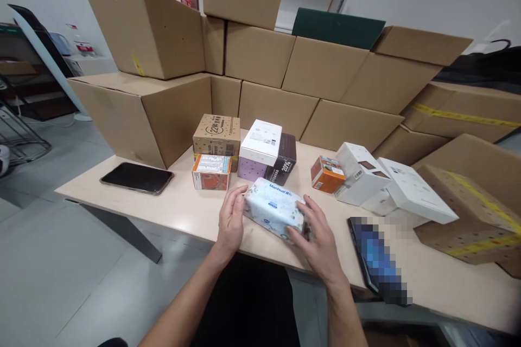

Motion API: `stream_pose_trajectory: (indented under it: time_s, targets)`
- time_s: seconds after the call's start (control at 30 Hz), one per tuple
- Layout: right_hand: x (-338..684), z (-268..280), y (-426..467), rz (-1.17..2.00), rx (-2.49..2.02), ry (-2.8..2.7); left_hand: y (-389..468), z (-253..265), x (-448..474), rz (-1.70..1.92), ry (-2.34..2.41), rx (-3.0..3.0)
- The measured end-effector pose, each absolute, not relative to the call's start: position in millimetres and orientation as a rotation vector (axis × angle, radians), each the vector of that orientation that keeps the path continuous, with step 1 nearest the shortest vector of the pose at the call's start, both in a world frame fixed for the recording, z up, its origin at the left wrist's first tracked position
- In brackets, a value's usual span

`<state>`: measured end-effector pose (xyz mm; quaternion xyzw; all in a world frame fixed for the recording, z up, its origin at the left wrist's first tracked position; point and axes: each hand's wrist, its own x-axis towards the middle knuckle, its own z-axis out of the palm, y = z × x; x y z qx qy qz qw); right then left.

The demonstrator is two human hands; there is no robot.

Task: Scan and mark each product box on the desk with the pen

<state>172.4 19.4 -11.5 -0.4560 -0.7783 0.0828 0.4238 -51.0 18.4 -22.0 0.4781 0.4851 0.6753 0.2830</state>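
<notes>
A pale blue and white pack of tissues (273, 207), with "Manhua" printed in blue, is between my two hands near the table's front edge. My left hand (232, 216) presses against its left end, fingers close together. On the other end my right hand (316, 230) has its thumb on the front and its fingers over the top corner. Just behind the pack, a white box (261, 141) lies on a purple dotted box (251, 169), beside a black box (284, 160) marked "20%". To the left stands an orange and white box (211, 172), before a brown carton (216, 135).
A dark phone (137, 178) lies at the table's left. Right of the pack are a small orange box (326, 174), white boxes (360, 174) and a tablet-like device (376, 260), its screen pixelated. Large cardboard boxes (277, 111) form a wall along the back and left.
</notes>
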Motion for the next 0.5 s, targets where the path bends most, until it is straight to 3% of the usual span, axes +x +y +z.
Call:
stream_pose_trajectory:
  time_s: [0.5]
  targets:
    - [150.0,-29.7,9.7,0.141,-1.309,-1.615,21.8,-24.8,-50.9,1.651,1.468,1.381]
